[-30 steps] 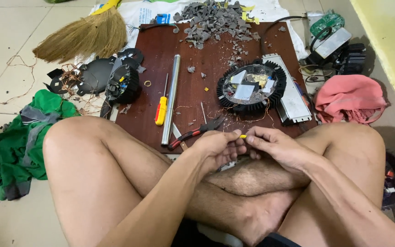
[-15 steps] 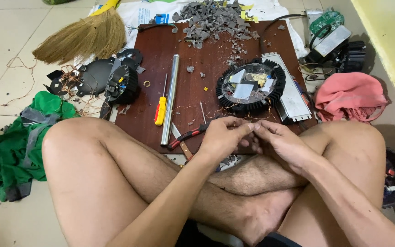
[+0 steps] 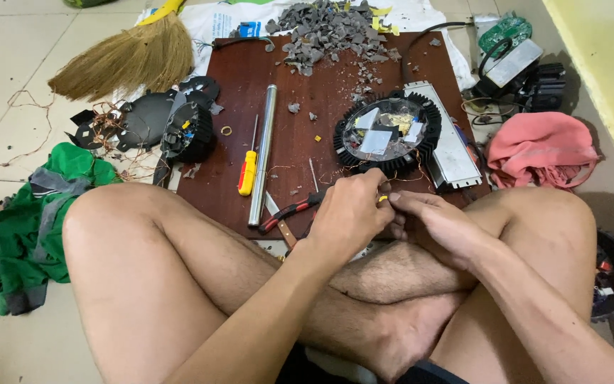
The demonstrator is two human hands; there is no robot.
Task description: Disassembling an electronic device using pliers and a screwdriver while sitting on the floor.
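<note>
The single head camera looks steeply down, close above crossed legs, facing the brown board [image 3: 307,135] on the floor.

**Brown board on tiled floor**

Brown wooden board [image 3: 321,107] flat on pale tiles. Taking the round black lamp housing [image 3: 386,134] as landmark: left, steel tube [image 3: 263,153] and yellow-handled screwdriver [image 3: 248,171]; beyond, grey rubble [image 3: 332,32]; right, silver driver box [image 3: 449,139].

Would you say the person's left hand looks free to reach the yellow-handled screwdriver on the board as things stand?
Probably yes. The screwdriver lies bare on the brown board, just beyond the left knee, with nothing over it. But the left hand is pinching a small yellow piece together with the right hand.
</note>
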